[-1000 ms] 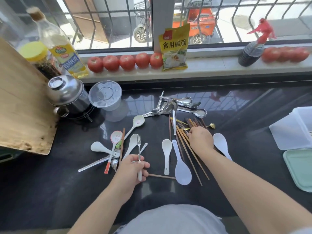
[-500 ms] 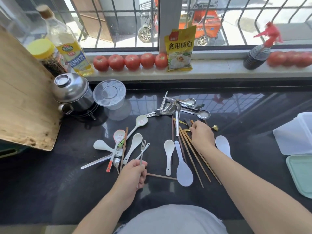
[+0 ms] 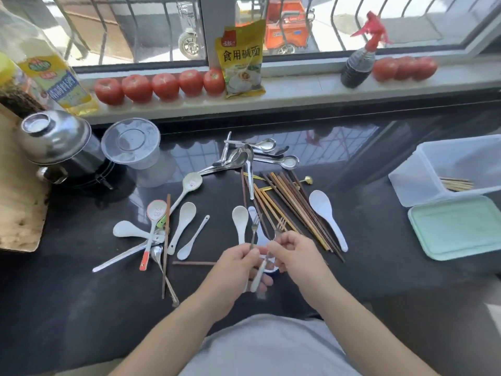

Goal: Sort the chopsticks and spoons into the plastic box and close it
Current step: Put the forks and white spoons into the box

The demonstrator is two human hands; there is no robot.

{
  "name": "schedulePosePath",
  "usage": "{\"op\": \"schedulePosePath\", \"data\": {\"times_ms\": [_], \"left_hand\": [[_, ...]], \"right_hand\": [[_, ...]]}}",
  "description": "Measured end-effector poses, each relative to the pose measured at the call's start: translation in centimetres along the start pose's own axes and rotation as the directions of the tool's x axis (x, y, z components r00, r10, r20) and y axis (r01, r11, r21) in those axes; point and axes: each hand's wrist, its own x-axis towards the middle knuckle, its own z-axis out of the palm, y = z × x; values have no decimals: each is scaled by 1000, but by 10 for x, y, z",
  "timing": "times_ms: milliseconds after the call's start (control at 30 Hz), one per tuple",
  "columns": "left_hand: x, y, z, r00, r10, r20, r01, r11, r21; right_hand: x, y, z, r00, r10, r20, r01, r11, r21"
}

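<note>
1. Left hand [image 3: 238, 260] pinches a small fork [image 3: 254, 230]; right hand [image 3: 291, 253] pinches a second fork [image 3: 279, 226].
2. Gathering step; chopsticks [image 3: 287, 202] and spoons [image 3: 238, 158] lie on the counter.
3. Next: carry them to the plastic box [image 3: 444, 169], right.

Left hand [image 3: 238, 263]: raised above the counter, fingers curled, pinching an upright small metal fork with a white handle [image 3: 254, 234]
Right hand [image 3: 291, 252]: close beside it, fingertips gripping a second small metal fork [image 3: 279, 226]
Forearms: bare, converging at centre
</note>
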Motion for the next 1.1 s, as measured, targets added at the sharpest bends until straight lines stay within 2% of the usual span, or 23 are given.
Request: {"op": "schedulePosePath", "data": {"times_ms": [100,233,400,500,567,667,733,767,800,867,900,967,1033,1100], "left_hand": [[5,-8,16,1000,22,9,-22,996,90],[15,-13,54,998,51,25,-54,987,150],[34,-4,127,993,71,98,-78,994,71],[53,0,178,991,63,115,-68,997,37],[70,4,217,995,50,86,-53,998,31],[94,11,275,997,33,-69,-35,999,-22],[104,16,305,987,2,-163,-18,995,-102],[105,16,311,984,-25,-179,-3,988,-153],[104,17,316,982,-49,-184,14,982,-187],[106,21,334,973,-71,-219,23,976,-215],[108,21,343,967,-69,-243,13,975,-223],[111,21,358,957,-52,-284,-15,973,-229],[113,22,368,946,-47,-320,-30,973,-230],[116,29,374,937,-48,-347,-40,970,-241]], "right_hand": [[-4,3,-16,998,-36,-49,35,999,-18],[-12,9,-50,999,10,-35,-10,1000,2],[-6,21,-127,1000,0,0,0,993,117],[7,23,-187,998,-54,-17,55,992,112],[18,24,-237,995,-95,-42,100,983,153],[38,9,-335,966,-208,-156,243,937,253],[54,-10,-414,896,-338,-287,398,899,183],[64,-20,-447,855,-406,-324,452,888,80],[78,-29,-476,828,-465,-312,475,879,-48],[116,-51,-525,859,-496,-130,434,838,-331],[138,-59,-539,888,-460,-10,391,766,-510],[177,-64,-542,920,-331,210,353,466,-811],[203,-56,-520,891,-176,418,447,183,-876],[223,-41,-492,823,-27,567,568,27,-823]]}}
